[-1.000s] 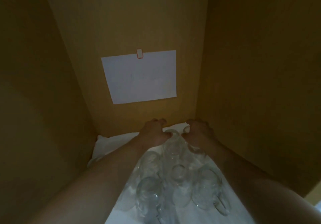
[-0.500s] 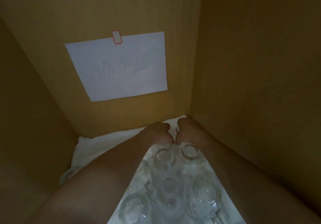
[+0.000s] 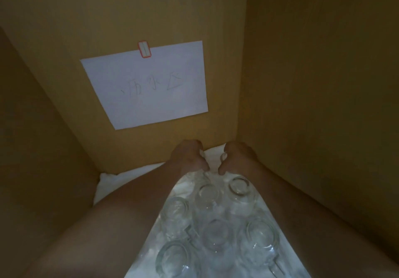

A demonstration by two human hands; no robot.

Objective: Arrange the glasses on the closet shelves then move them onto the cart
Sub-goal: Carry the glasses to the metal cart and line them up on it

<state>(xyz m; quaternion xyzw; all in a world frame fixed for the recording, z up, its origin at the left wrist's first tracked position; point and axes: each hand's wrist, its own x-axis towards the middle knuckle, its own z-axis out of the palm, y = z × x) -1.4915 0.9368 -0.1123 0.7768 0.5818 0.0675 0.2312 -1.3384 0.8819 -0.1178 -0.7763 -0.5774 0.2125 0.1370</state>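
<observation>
The glasses (image 3: 212, 217) stand mouth-down in close rows on a white cloth (image 3: 112, 180) lining the closet shelf, between the two forearms. Both hands reach to the back — the left hand (image 3: 186, 156) and right hand (image 3: 236, 155) have their fingers curled down at the rearmost glass, which is mostly hidden; a firm hold cannot be told. A paper (image 3: 149, 85) with handwriting is taped to the back wall (image 3: 129, 7).
</observation>
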